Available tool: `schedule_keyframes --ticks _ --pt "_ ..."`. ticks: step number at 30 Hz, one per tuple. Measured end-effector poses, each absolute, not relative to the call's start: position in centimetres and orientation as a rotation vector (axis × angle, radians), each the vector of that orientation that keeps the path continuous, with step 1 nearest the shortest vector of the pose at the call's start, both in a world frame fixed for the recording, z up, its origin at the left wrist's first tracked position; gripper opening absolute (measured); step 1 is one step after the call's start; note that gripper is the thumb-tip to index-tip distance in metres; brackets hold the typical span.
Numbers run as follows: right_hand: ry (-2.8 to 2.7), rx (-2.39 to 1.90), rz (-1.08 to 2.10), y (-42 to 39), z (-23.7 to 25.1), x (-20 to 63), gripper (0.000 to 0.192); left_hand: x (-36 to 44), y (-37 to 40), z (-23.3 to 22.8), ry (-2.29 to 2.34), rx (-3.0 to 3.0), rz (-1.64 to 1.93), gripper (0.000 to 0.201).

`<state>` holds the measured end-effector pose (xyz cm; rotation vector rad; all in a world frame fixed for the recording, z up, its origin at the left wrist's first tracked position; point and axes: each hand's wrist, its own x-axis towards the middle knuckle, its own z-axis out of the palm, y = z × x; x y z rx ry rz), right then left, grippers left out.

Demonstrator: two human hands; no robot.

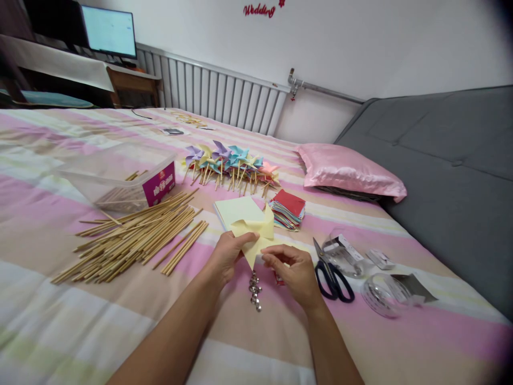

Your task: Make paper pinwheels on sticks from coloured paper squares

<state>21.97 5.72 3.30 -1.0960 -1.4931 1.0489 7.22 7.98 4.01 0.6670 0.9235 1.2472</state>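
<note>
A pale yellow paper pinwheel (252,248), partly folded, is between my two hands. My left hand (226,254) grips it from the left, thumb lying over the gathered folds. On its right side, the thumb and forefinger of my right hand (294,270) are pinched together at the paper; any small item in the pinch is hidden. One flap of yellow paper sticks out behind my right fingers. Just below the paper lies a small heap of shiny metal fasteners (255,291). Pale paper squares (236,209) lie in a stack behind my hands, beside a pile of coloured squares (287,206) topped in red.
Wooden sticks (140,235) spread across the bed at left, before a clear plastic box (120,166). Finished pinwheels (228,158) lie behind the paper. Dark-handled scissors (331,275) and a clear round container (385,294) are at right. A pink pillow (348,171) lies farther back.
</note>
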Motion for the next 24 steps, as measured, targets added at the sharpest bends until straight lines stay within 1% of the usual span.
schedule_keyframes --ticks 4,11,17,24 --pt "-1.359 -1.096 0.999 5.8 3.3 21.4 0.017 7.5 7.8 4.0 0.934 0.709 1.277 0.03" --pt "-1.141 -1.233 0.908 5.7 2.6 20.1 0.027 8.0 7.8 3.9 0.958 0.772 1.327 0.028" --pt "-1.104 -1.235 0.848 5.8 2.5 19.9 0.029 8.1 7.8 4.0 0.942 0.803 1.327 0.03" --pt "-1.101 -1.288 0.809 5.7 2.5 19.9 0.031 8.3 7.7 4.2 1.0 0.871 1.333 0.023"
